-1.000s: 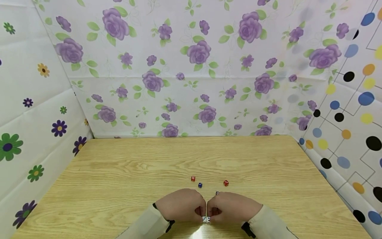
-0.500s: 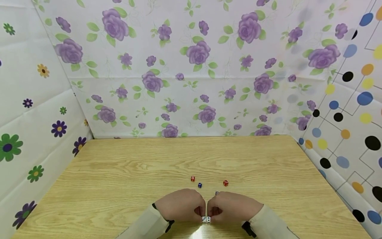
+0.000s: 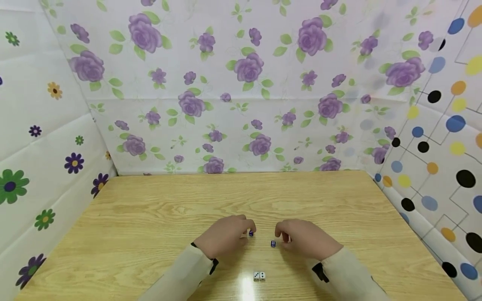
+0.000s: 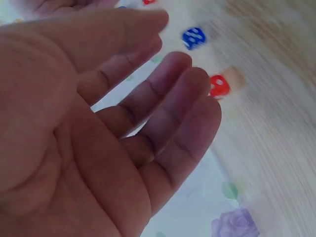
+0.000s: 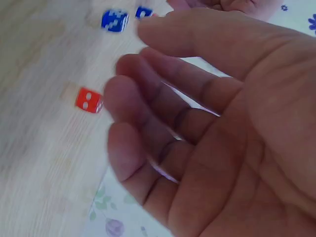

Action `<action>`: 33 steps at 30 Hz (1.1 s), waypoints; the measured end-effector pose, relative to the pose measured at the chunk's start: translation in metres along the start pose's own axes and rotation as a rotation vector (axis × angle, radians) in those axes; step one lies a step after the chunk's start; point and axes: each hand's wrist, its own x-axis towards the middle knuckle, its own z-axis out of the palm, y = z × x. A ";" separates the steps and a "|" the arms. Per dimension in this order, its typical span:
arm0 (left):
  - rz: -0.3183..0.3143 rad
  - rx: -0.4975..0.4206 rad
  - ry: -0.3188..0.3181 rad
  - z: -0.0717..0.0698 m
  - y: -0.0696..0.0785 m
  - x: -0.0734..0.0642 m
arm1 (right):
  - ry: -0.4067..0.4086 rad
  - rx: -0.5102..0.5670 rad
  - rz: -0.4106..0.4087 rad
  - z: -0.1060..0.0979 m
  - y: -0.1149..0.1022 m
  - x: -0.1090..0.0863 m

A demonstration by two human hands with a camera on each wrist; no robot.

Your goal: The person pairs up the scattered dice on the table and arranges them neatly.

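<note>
Two white dice, a left one (image 3: 256, 276) and a right one (image 3: 262, 276), sit side by side near the front in the head view. My left hand (image 3: 227, 235) hovers by a blue die (image 3: 251, 233), fingers loosely bent and nothing between them. In the left wrist view a red die (image 4: 218, 85) shows just past the fingertips, with a blue die (image 4: 193, 38) farther off. My right hand (image 3: 306, 238), also holding nothing, is right of a second blue die (image 3: 273, 243). The right wrist view has a red die (image 5: 89, 100) beside its fingertips. Both red dice are hidden behind the hands in the head view.
The wooden table (image 3: 169, 200) carries the dice. Behind it hangs a flowered cloth (image 3: 226, 125). More cloth walls stand on the left (image 3: 45, 167) and, with coloured dots, on the right (image 3: 429, 188).
Both hands have let go of the white dice, which stay side by side. The hands have moved forward and apart, to the blue and red dice, with fingers loosened.
</note>
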 end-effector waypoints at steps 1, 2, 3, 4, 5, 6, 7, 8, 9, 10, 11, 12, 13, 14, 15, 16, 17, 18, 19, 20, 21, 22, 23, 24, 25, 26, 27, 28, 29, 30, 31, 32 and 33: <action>-0.007 0.014 0.010 0.001 -0.002 0.002 | -0.004 -0.014 0.008 0.000 0.001 0.002; -0.015 0.028 0.018 0.002 -0.003 0.004 | -0.009 -0.020 0.015 0.001 0.002 0.003; -0.026 0.038 0.023 0.004 -0.005 0.006 | -0.012 -0.022 0.019 0.002 0.002 0.005; -0.034 0.042 0.025 0.005 -0.006 0.007 | -0.014 -0.020 0.021 0.004 0.002 0.007; -0.040 0.047 0.026 0.006 -0.007 0.009 | -0.014 -0.010 0.024 0.005 0.002 0.009; -0.045 0.050 0.023 0.008 -0.008 0.010 | -0.011 -0.004 0.024 0.008 0.002 0.011; -0.045 0.052 0.025 0.010 -0.009 0.011 | -0.011 0.006 0.028 0.010 0.001 0.012; -0.043 0.050 0.024 0.011 -0.010 0.013 | -0.009 0.013 0.031 0.012 0.001 0.012; -0.038 0.044 0.023 0.011 -0.010 0.014 | -0.004 0.015 0.030 0.014 0.000 0.013; -0.031 0.038 0.021 0.012 -0.009 0.015 | 0.000 0.016 0.027 0.016 0.000 0.013; -0.027 0.028 0.020 0.012 -0.009 0.016 | 0.004 0.018 0.023 0.016 -0.001 0.013; -0.022 0.014 0.017 0.012 -0.008 0.017 | 0.006 0.014 0.019 0.017 -0.001 0.013; -0.018 0.003 0.015 0.012 -0.007 0.017 | 0.005 0.017 0.017 0.016 -0.002 0.012; -0.016 -0.012 0.007 0.011 -0.006 0.016 | 0.007 0.015 0.012 0.016 -0.003 0.011; -0.014 -0.021 -0.003 0.010 -0.005 0.016 | 0.008 0.018 0.008 0.015 -0.004 0.011; -0.017 -0.034 -0.017 0.011 -0.005 0.015 | 0.010 0.019 0.003 0.015 -0.005 0.010; -0.019 -0.054 -0.036 0.010 -0.004 0.015 | 0.010 0.021 0.000 0.014 -0.006 0.010; -0.019 -0.074 -0.056 0.010 -0.003 0.014 | 0.011 0.023 -0.002 0.014 -0.006 0.009; -0.018 -0.095 -0.078 0.010 -0.003 0.014 | 0.014 0.020 -0.005 0.014 -0.007 0.009; -0.014 -0.114 -0.095 0.010 -0.002 0.013 | 0.019 0.017 -0.007 0.014 -0.008 0.009; -0.009 -0.128 -0.107 0.011 -0.002 0.013 | 0.024 0.014 -0.008 0.014 -0.008 0.009; -0.006 -0.146 -0.121 0.011 -0.001 0.013 | 0.028 0.009 -0.010 0.014 -0.008 0.009; 0.000 -0.160 -0.128 0.011 0.000 0.012 | 0.030 0.006 -0.009 0.015 -0.008 0.009; 0.006 -0.165 -0.132 0.011 0.000 0.012 | 0.032 0.003 -0.009 0.015 -0.008 0.009; 0.009 -0.165 -0.133 0.012 0.000 0.012 | 0.033 0.000 -0.009 0.015 -0.008 0.009; 0.012 -0.160 -0.130 0.012 0.001 0.012 | 0.033 -0.002 -0.008 0.016 -0.008 0.009; 0.011 -0.157 -0.130 0.011 0.001 0.011 | 0.031 -0.003 -0.008 0.016 -0.007 0.009; 0.010 -0.152 -0.130 0.011 0.002 0.011 | 0.028 -0.002 -0.009 0.016 -0.007 0.009; 0.012 -0.143 -0.127 0.011 0.002 0.011 | 0.026 -0.002 -0.010 0.016 -0.007 0.009; 0.013 -0.134 -0.123 0.011 0.002 0.011 | 0.025 -0.004 -0.011 0.017 -0.006 0.009; 0.013 -0.127 -0.119 0.011 0.003 0.011 | 0.024 -0.005 -0.012 0.017 -0.006 0.009; 0.015 -0.119 -0.116 0.011 0.003 0.011 | 0.024 -0.007 -0.013 0.017 -0.006 0.009; 0.015 -0.110 -0.115 0.011 0.004 0.011 | 0.023 -0.009 -0.014 0.017 -0.006 0.009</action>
